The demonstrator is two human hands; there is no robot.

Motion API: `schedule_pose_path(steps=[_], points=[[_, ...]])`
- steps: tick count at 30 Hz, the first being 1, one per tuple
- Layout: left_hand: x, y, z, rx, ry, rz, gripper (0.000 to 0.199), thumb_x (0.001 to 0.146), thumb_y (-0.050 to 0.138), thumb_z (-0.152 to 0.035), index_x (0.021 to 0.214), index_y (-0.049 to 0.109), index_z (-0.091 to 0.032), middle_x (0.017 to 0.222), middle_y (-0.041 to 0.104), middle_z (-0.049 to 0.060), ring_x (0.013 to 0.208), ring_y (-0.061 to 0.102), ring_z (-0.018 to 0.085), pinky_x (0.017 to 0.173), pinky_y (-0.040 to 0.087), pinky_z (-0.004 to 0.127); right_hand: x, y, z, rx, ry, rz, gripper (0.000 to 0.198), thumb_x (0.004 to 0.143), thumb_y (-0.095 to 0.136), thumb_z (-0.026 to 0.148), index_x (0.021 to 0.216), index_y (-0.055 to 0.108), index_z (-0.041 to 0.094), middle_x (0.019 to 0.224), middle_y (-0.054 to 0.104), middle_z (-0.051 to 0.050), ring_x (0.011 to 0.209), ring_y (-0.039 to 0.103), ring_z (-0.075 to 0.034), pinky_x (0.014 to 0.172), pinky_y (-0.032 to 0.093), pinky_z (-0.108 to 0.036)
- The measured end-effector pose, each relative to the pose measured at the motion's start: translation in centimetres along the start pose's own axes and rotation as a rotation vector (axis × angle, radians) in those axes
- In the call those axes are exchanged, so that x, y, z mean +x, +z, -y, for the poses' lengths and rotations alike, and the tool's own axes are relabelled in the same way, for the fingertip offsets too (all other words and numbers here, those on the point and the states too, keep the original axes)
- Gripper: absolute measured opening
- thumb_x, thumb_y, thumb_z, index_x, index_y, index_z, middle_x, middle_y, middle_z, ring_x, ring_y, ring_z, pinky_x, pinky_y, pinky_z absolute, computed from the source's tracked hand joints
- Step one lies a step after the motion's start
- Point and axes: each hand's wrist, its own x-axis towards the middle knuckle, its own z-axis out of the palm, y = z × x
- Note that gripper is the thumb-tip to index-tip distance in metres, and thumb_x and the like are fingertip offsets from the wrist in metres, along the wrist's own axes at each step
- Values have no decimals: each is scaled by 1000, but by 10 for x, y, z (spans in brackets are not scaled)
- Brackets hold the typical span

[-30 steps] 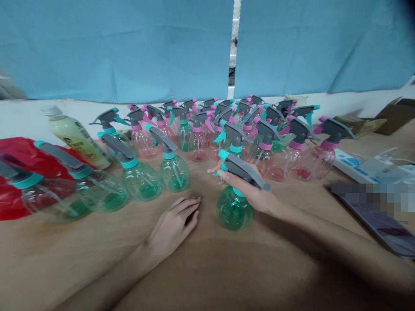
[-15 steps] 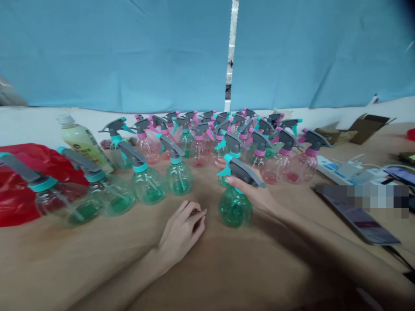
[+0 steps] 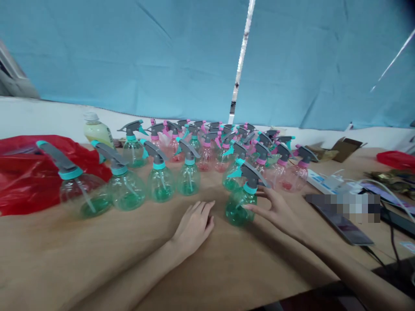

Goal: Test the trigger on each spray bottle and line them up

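A green spray bottle (image 3: 238, 209) with a teal collar and grey trigger head stands upright in front of me. My right hand (image 3: 275, 209) grips its right side, thumb on the front of the round body and fingers partly hidden behind it. To the left of this bottle, my left hand (image 3: 194, 226) lies palm down on the table with its fingers loosely stretched, holding nothing. Beyond it stand more green spray bottles, among them one (image 3: 189, 179) and its neighbour (image 3: 161, 183), in a row reaching left. Green liquid or tint shows low in each.
Behind are several pink (image 3: 205, 155) and green spray bottles in a crowded group. A red plastic bag (image 3: 19, 181) and a drink bottle (image 3: 97, 131) are at left. On the right lie a phone (image 3: 340, 222), a power strip (image 3: 319, 181), cables and an open cardboard box (image 3: 346, 149).
My right hand has shifted from the bottle's spray head down to its body. My left hand's fingers have straightened from a curl. The whole view has turned slightly.
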Motion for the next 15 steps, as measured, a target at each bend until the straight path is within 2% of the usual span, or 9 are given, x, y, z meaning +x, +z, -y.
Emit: schedule_pose_path(steps=[6,11,15], points=[[0,-2,-1,55,-25,42,23,85,49,-12,106,58,-14,104,63,9,98,58,26,86,45,41,15,15,7,-75,-53,-34,46,77,66,48,111,55,19,108,65,-11,97,63,-27,85,51,-46],[0,-4,-3,106,-61,55,20,85,48,-12,101,60,-12,102,62,12,97,57,30,82,45,44,46,35,20,-396,-120,-74,49,80,60,52,111,58,15,111,62,-14,107,56,-32,89,47,-47],[1,-4,-4,122,-74,61,22,85,48,-12,102,61,-11,104,63,13,97,57,31,82,45,44,69,48,28,-527,-86,-78,49,81,59,52,109,60,12,111,64,-14,109,55,-33,90,45,-45]])
